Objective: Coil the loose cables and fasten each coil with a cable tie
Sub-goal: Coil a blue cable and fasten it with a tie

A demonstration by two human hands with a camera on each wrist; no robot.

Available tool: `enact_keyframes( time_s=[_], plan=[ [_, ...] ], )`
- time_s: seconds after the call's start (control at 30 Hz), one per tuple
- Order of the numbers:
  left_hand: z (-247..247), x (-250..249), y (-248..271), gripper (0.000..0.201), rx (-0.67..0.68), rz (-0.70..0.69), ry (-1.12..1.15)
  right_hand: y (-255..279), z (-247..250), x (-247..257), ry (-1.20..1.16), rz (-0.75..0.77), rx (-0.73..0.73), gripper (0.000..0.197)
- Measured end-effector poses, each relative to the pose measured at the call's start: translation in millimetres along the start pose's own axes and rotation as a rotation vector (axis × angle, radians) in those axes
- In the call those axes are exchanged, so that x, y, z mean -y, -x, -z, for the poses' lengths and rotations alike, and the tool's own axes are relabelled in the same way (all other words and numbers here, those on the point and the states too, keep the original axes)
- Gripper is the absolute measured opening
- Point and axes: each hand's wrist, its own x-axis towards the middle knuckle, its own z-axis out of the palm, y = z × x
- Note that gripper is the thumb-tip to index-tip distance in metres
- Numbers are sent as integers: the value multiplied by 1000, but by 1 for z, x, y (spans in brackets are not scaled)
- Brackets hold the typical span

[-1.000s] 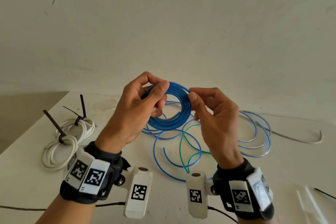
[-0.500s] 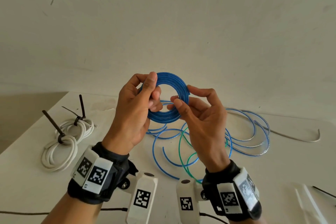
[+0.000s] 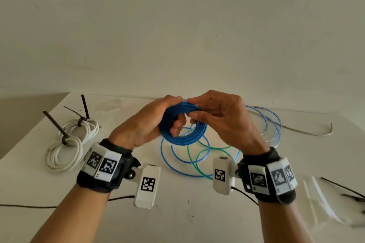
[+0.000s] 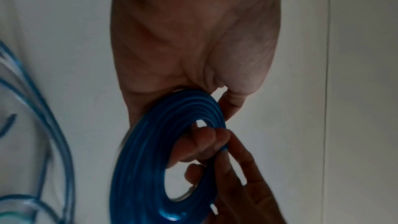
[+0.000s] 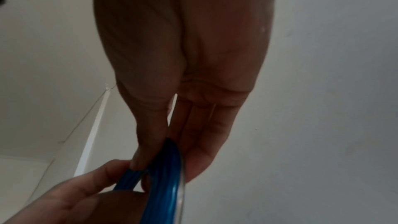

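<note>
The blue coil (image 3: 182, 134) is held up over the worktop (image 3: 177, 213) by both hands; since a moment ago, the right hand (image 3: 223, 120) has been moved to the coil's top and is pinching it, so one more loop is likely being laid on. The left hand (image 3: 146, 122) is curled round the coil's left side. Farther back, loose blue cable (image 3: 272, 122) and green cable (image 3: 207, 150) are tangled, and white coils (image 3: 65, 152) are already tied.

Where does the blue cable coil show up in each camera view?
Head: blue coil at centre, between both hands.
Left wrist: lower centre, fingers through its hole.
Right wrist: bottom centre, edge-on.
Shared landmark: the left hand gripping the coil's rim.
</note>
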Motion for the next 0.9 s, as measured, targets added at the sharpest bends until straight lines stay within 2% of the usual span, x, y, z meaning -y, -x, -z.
enact_keyframes(
  time_s=[0.13, 0.23, 0.4, 0.53, 0.63, 0.7, 0.73, 0.8, 0.83, 0.9],
  plan=[
    [-14, 9, -2, 47, 68, 100, -45, 17, 10, -4, 64, -55, 14, 26],
    [-40, 3, -4, 44, 97, 129, -81, 35, 28, 1, 53, -78, -27, 23],
    [-89, 6, -7, 38, 89, 170, -16, 74, 56, 8, 106, -114, -123, 22],
    [-121, 15, -12, 37, 142, 239, -27, 101, 77, 3, 123, -212, -133, 19],
    [-144, 26, -13, 36, 187, 274, -107, 117, 100, -1, 146, -339, -83, 9],
    [-156, 34, -12, 36, 213, 284, -166, 129, 129, -13, 222, -474, -118, 9],
    [-161, 37, -11, 36, 220, 287, -190, 136, 146, -21, 318, -545, -168, 12],
    [-168, 41, -8, 35, 226, 289, -214, 153, 181, -41, 670, -686, -230, 15],
    [-171, 42, -7, 35, 231, 287, -218, 163, 194, -50, 833, -782, -211, 15],
    [-174, 44, -6, 34, 249, 273, -212, 178, 204, -66, 998, -982, -136, 30]
  ],
)
